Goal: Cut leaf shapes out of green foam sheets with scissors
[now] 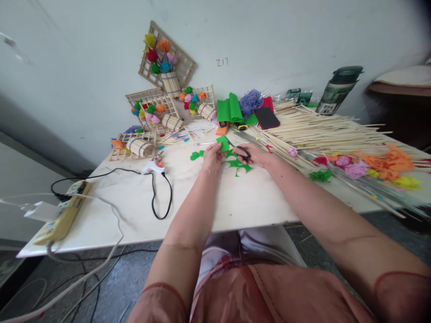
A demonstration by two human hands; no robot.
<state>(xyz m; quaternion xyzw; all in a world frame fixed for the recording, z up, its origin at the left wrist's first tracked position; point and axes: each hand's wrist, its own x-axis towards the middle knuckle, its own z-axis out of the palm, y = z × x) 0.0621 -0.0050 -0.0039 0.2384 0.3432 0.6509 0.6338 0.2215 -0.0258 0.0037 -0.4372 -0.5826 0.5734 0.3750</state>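
We find the green piece (pixel 222 143) raised just above the middle of the bench (pixel 188 197), its lower left edge pinched between the fingers of the left hand (pixel 213 156), which are drawn together on it; we judge that this grip leaves the far side free for the blades. The fingers of the right hand (pixel 254 154) are curled around the black handles of the scissors (pixel 245 151), whose tips point at the piece; we cannot tell how far the blades are parted. Below the hands lie green scraps (pixel 241 168) with curved notches, and just beside the left hand sit rounded green cutouts (pixel 196 155), apparently set apart from the waste. Beyond the hands, a green roll (pixel 230 109) rests near purple yarn (pixel 251 102) and a dark phone (pixel 267 118), seemingly kept clear of the working spot. On our right we see thin sticks (pixel 310 125) spread across the bench, with crumpled colourful pieces (pixel 357 169) nearer us. On our left, what looks like a glue gun (pixel 154 167) lies near a power strip (pixel 62 215), probably for its cord's sake. Against the wall leans a lattice panel (pixel 182 60) bearing bright flowers (pixel 164 46).
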